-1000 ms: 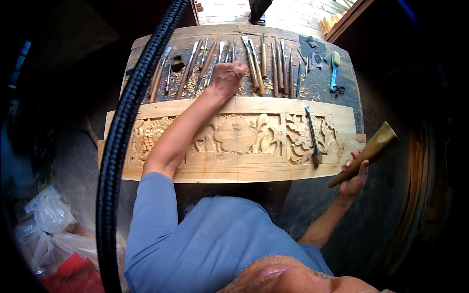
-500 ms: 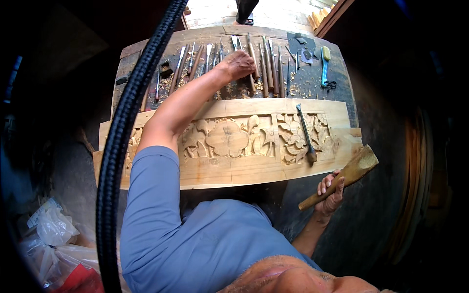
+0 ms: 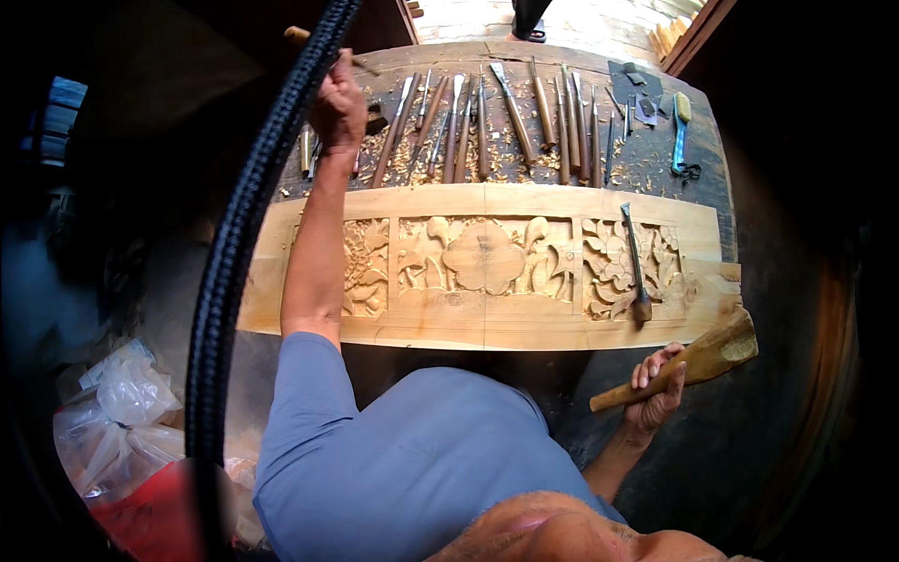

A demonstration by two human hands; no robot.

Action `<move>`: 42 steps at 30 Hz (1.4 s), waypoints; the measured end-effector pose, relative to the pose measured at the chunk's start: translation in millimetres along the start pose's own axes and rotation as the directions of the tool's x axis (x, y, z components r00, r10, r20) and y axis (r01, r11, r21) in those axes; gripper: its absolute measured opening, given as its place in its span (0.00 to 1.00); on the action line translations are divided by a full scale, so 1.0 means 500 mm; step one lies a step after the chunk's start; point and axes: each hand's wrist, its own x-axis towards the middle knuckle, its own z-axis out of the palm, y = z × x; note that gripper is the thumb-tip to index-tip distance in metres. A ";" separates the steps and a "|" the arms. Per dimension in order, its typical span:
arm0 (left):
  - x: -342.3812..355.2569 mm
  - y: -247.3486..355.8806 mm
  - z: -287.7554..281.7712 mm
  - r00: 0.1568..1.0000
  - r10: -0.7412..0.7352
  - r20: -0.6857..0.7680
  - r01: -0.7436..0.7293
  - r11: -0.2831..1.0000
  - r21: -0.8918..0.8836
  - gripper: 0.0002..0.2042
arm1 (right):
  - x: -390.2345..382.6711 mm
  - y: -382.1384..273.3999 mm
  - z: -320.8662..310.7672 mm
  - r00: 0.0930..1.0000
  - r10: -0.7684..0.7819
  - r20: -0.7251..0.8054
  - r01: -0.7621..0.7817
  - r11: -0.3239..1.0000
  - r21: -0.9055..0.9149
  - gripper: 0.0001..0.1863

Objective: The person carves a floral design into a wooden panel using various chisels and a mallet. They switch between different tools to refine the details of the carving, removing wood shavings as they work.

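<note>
My left hand (image 3: pixel 339 110) is raised over the far left part of the bench, its fingers closed around a slim wooden-handled tool (image 3: pixel 298 35). A black braided cable crosses in front and hides part of that tool, so its exact kind is unclear. Low on the right, my right hand (image 3: pixel 655 386) grips a club-shaped wooden mallet (image 3: pixel 712 361) by its handle, the thick head pointing up and right. Between my arms lies a carved wooden panel (image 3: pixel 449 323) with flower and leaf relief. A chisel (image 3: pixel 637 262) rests across its right-hand carving.
Several chisels (image 3: pixel 513 117) lie in a row among shavings on the dark workbench (image 3: pixel 702 169). A blue-handled brush (image 3: pixel 679 136) lies at the right end. The black cable (image 3: pixel 225 281) hangs down the left side. Plastic bags (image 3: pixel 131 403) sit lower left. Someone's foot (image 3: pixel 531 33) shows beyond the bench.
My left hand has swung from the middle of the chisel row to the far left, now with the wooden-handled tool. The view has shifted left. My right hand still grips the mallet.
</note>
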 end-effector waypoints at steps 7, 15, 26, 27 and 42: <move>-0.059 -0.105 0.012 1.000 -0.028 -0.010 0.030 0.981 0.189 0.13 | 0.017 0.014 0.027 0.997 0.041 0.064 -0.035 0.996 -0.088 0.20; -0.091 -0.114 0.025 0.965 -0.177 0.194 0.135 0.968 0.212 0.12 | -0.006 0.020 0.050 0.994 0.103 -0.029 -0.105 0.991 -0.083 0.21; -0.099 -0.155 0.053 0.866 -0.326 0.380 0.336 0.941 0.042 0.12 | 0.001 0.015 0.074 0.998 0.068 0.010 -0.066 0.991 -0.118 0.21; -0.100 -0.130 0.042 0.832 -0.369 0.415 0.355 0.928 0.114 0.11 | 0.002 0.017 0.075 0.998 0.068 -0.003 -0.067 0.991 -0.120 0.22; -0.347 0.380 -0.130 0.589 -0.036 0.807 0.762 0.357 -0.540 0.10 | 0.025 0.039 0.116 0.983 0.084 0.163 -0.047 0.975 -0.218 0.25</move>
